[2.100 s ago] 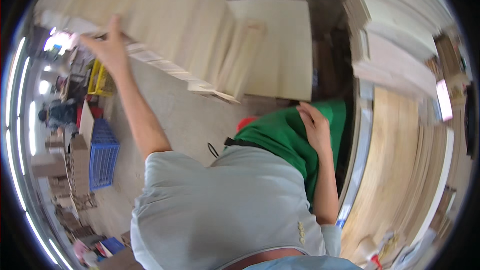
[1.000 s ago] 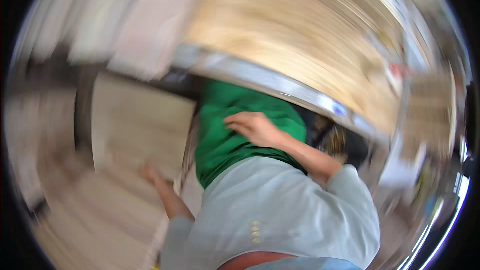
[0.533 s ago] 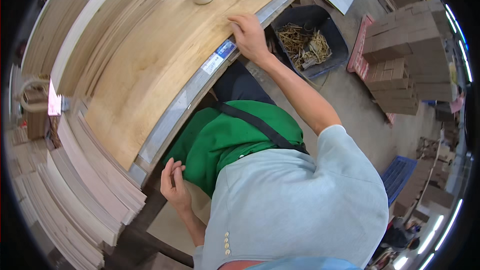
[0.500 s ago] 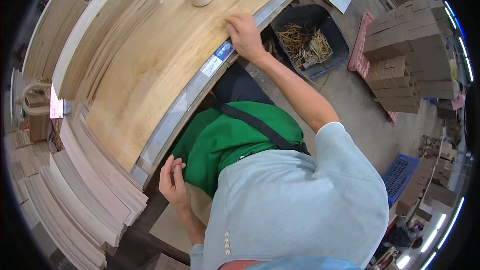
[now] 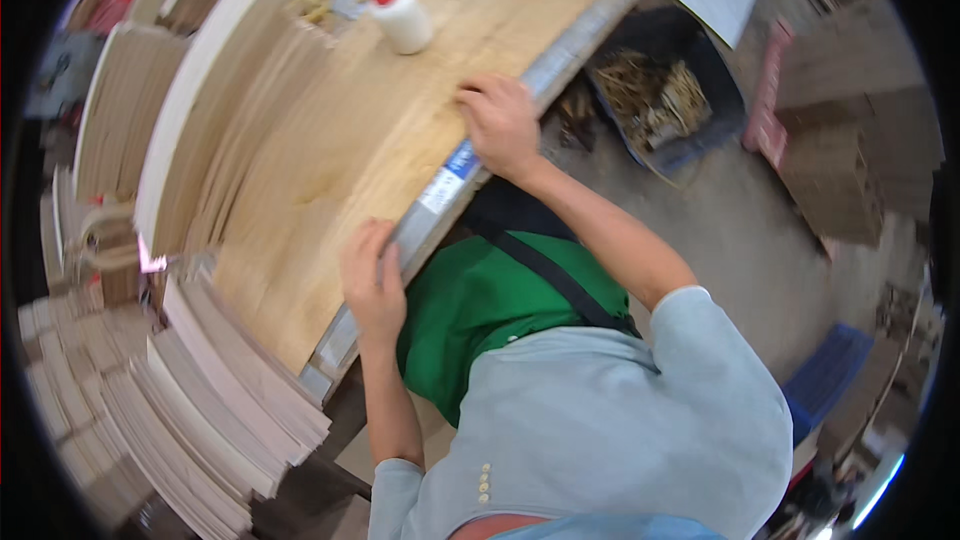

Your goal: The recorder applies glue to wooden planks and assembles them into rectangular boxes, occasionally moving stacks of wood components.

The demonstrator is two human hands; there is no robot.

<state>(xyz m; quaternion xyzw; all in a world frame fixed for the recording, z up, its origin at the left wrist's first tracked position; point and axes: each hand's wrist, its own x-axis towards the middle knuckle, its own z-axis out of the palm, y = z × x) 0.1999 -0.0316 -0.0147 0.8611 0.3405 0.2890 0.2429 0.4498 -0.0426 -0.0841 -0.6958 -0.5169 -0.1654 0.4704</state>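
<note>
A wide, thin wooden board (image 5: pixel 310 230) lies on the workbench in front of me. My right hand (image 5: pixel 502 130) is at its near edge, fingers curled and drawn together over the wood; whatever they may hold is hidden. Farther left along that edge is my left hand (image 5: pixel 373 280), a little blurred, with thumb and fingers apart and nothing visible in it. Between my hands, a blue and white label (image 5: pixel 448 178) sticks to the bench's grey edge strip (image 5: pixel 545 75). A white squeeze bottle (image 5: pixel 405 22) with a red cap stands on the board, beyond my right hand.
Stacks of thin wooden strips (image 5: pixel 200 380) fill the left side, with more upright stacks (image 5: pixel 185 120) behind them. A dark tub (image 5: pixel 720 130) of tan scraps is on the floor at right. Brown blocks (image 5: pixel 830 160) are piled beyond it, and a blue crate (image 5: pixel 828 380) sits lower right.
My left hand has moved up from beside the green apron to the board's near edge. The right hand stays over that edge. The whole view has shifted and blurred slightly.
</note>
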